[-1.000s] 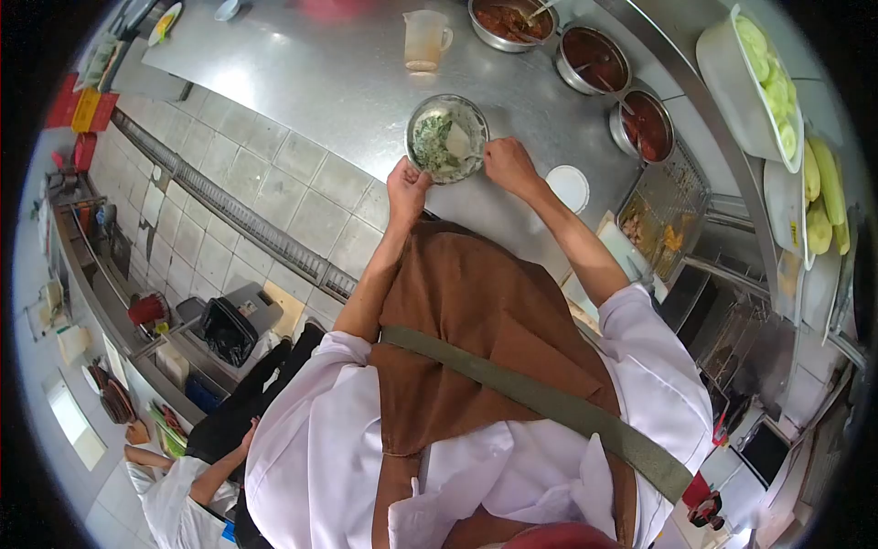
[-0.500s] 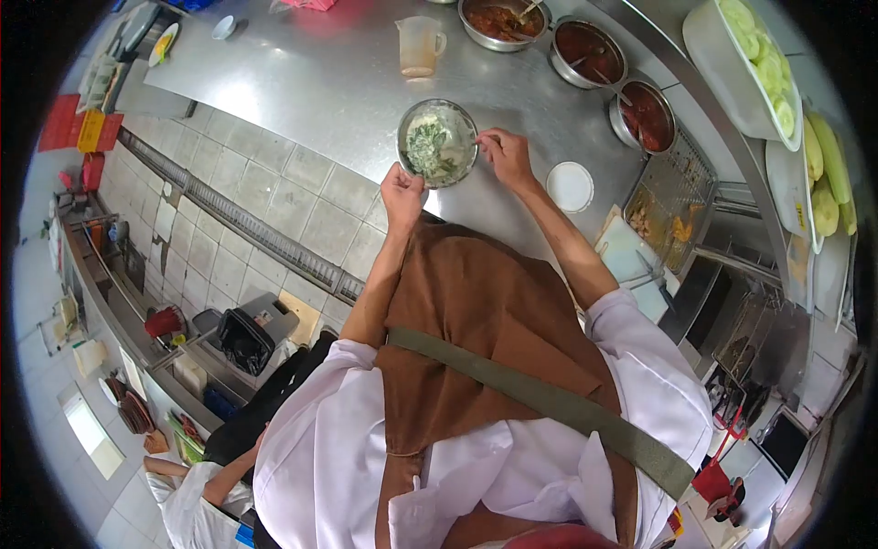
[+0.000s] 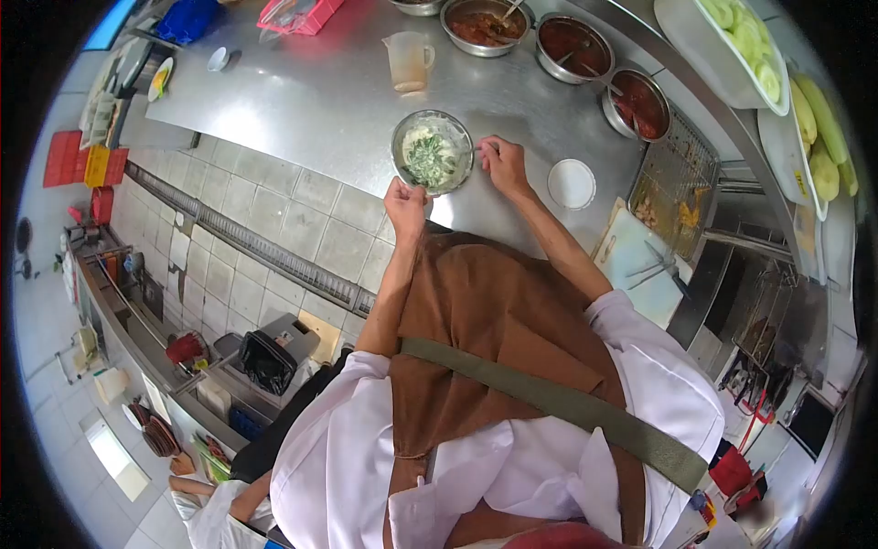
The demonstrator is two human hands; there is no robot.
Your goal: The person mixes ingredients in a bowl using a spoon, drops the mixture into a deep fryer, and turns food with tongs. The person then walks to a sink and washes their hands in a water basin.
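Bowl (image 3: 454, 133) of leafy greens (image 3: 428, 163) and creamy white mixture (image 3: 416, 139) is held at the near edge of a steel worktop (image 3: 302, 110), the hub for these clock directions; whether it rests there is unclear. The left hand (image 3: 407, 203) pinches its rim at 7 o'clock. At 3 o'clock, fingers of the right hand (image 3: 503, 163) close round what looks like a slim handle (image 3: 468, 150) reaching inside. Both ingredients are in, but blending looks unfinished, the greens clumped and unevenly coated. A cloudy plastic jug (image 3: 409, 59) stands at 12 o'clock, its fill hard to judge. Reddish sauce fills a first metal bowl (image 3: 480, 51) at 1 o'clock, a second metal bowl (image 3: 553, 73) at 2 and a third metal bowl (image 3: 619, 128) between 2 and 3, utensils left in them. Beyond, near 2, a white tray (image 3: 722, 78) carries pale green slices (image 3: 743, 35).
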